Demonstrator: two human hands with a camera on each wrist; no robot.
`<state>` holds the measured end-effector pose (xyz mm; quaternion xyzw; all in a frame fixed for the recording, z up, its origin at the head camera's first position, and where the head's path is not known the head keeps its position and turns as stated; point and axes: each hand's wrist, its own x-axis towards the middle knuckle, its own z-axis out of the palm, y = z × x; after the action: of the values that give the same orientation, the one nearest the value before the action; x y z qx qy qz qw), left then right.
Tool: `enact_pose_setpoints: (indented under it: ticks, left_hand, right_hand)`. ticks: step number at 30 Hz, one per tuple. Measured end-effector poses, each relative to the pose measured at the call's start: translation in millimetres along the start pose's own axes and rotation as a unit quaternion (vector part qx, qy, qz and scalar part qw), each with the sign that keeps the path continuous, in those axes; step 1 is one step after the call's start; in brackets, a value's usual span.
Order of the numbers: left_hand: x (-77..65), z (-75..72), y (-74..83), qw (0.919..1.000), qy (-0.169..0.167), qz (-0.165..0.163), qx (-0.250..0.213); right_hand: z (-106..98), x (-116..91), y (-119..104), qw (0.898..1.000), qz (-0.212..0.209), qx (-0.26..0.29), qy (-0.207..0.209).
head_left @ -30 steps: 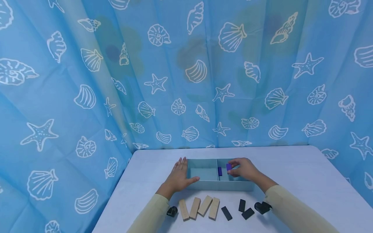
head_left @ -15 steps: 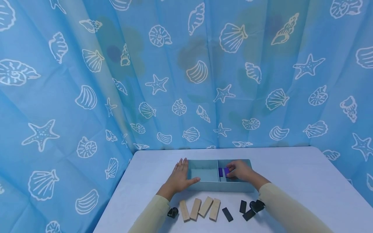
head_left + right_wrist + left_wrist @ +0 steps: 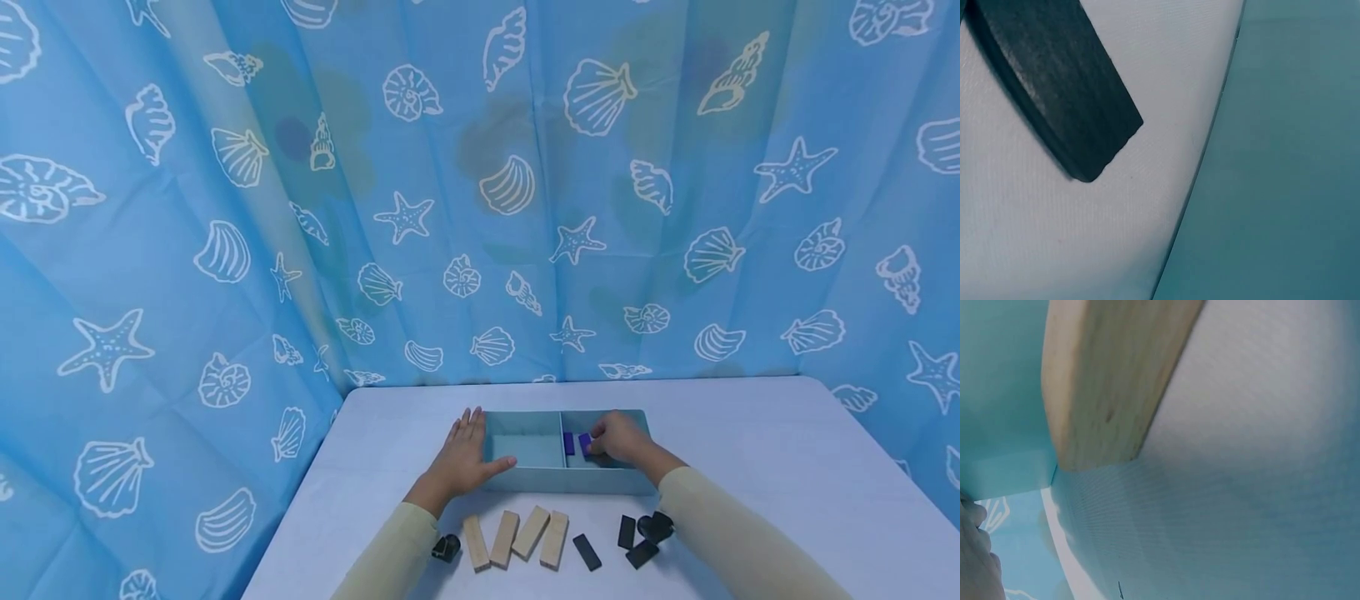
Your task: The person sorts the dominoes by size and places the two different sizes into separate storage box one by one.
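Observation:
A grey-blue box (image 3: pixel 570 481) with a divider stands on the table. My left hand (image 3: pixel 459 461) rests at its left end, fingers straight along the outer side and thumb reaching over the near rim. Inside the right compartment, my right hand (image 3: pixel 622 437) holds a purple block (image 3: pixel 585 444) at its right side, low near the box floor. Another purple block (image 3: pixel 569 443) lies just left of it, against the divider. Seen from above, the right hand covers part of the held block. In the left wrist view, curled-looking fingertips (image 3: pixel 985 534) show at the lower left edge.
Several wooden blocks (image 3: pixel 505 539) lie in a row on the white table (image 3: pixel 765 450) in front of the box. To their right are black blocks (image 3: pixel 587 552), some beside the right wrist camera (image 3: pixel 656 527). A shell-patterned blue curtain (image 3: pixel 465 208) hangs behind and at the sides.
My right hand has lowered the purple block into the right compartment, beside the other purple one, and its forearm has shifted left. The left hand has stayed at the box's left end.

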<state>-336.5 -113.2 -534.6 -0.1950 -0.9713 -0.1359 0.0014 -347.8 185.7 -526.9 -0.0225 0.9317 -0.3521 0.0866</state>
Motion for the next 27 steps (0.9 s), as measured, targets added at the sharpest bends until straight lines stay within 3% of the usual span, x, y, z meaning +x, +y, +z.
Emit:
enact_pose_setpoints:
  ticks: [27]
  left_hand:
    - [-1.1, 0.6, -0.5, 1.0000, 0.005, 0.002, -0.003]
  right_hand:
    - [6.0, 10.6, -1.5, 1.000, -0.004, 0.007, -0.019]
